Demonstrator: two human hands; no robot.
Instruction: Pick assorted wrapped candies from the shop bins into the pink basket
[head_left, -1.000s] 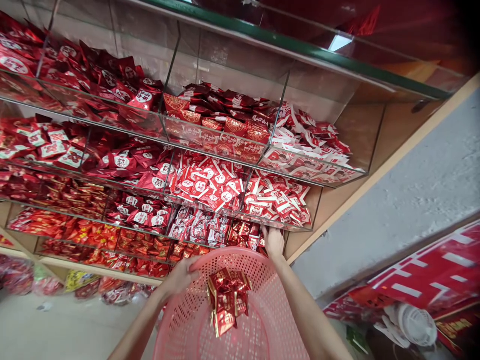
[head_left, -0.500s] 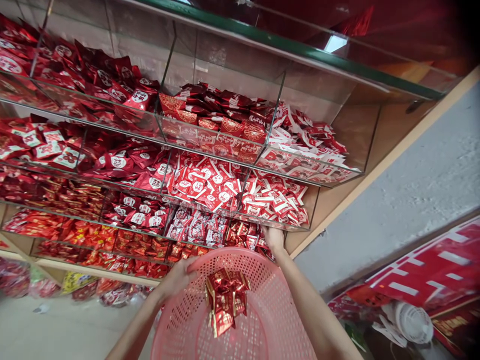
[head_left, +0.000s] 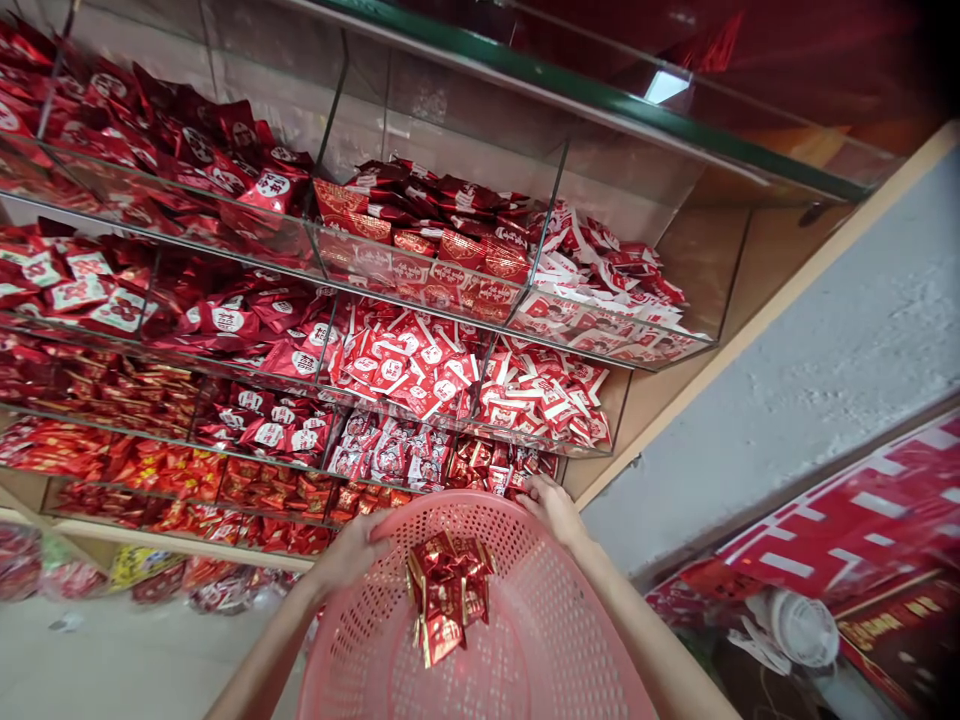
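Observation:
A pink perforated basket is tilted below the shelves, with several red and gold packets lying inside it. My left hand grips the basket's left rim, fingers curled over the edge. Just beyond the far right rim, my right hand is at the front of a low bin of small red packets. Its fingers are bent, and whatever they may hold is too small or hidden to tell.
Clear-walled shelf bins filled with red packets rise ahead and to the left. A wooden side panel and grey wall border them on the right. Bagged goods sit on the floor, and a white fan-like object is at right.
My right hand has drawn back from under the bin above, so more of its fingers show near the basket rim. The view has shifted slightly; my left hand still holds the basket.

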